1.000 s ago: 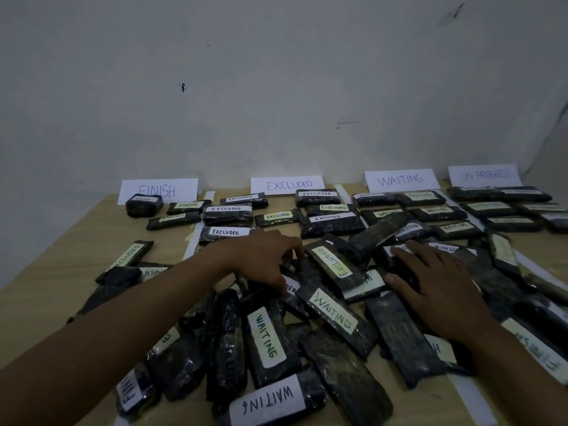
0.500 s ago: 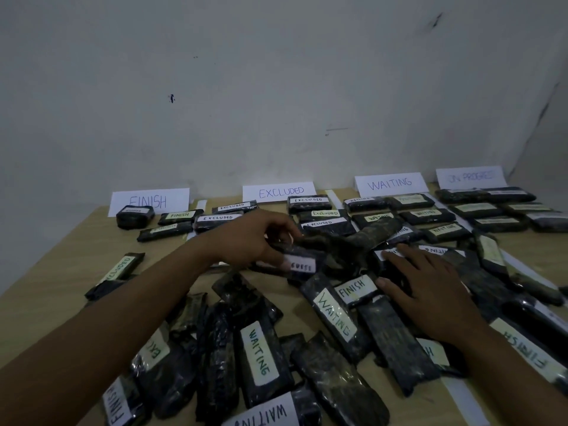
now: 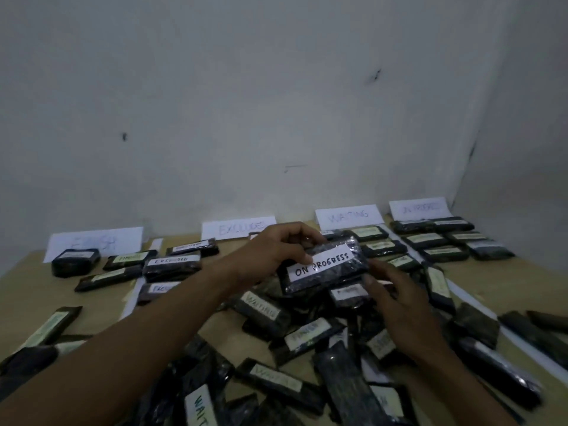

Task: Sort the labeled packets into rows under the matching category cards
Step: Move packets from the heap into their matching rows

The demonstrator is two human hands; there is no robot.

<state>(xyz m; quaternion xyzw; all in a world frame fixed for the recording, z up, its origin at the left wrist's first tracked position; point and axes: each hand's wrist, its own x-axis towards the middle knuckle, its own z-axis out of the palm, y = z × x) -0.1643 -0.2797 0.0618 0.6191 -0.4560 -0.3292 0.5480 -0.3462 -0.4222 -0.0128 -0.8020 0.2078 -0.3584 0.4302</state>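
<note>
Left hand (image 3: 276,253) grips the packet (image 3: 322,267) marked "ON PROGRESS"; right hand (image 3: 402,305), fingers relaxed, touches its 4 o'clock end.

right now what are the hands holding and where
The left hand grips the ON PROGRESS packet by its left end; the right hand touches its right end, grip unclear.

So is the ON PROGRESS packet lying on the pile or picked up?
Picked up. The left hand grips the ON PROGRESS packet by its left end, held above the pile, label facing up.
</note>
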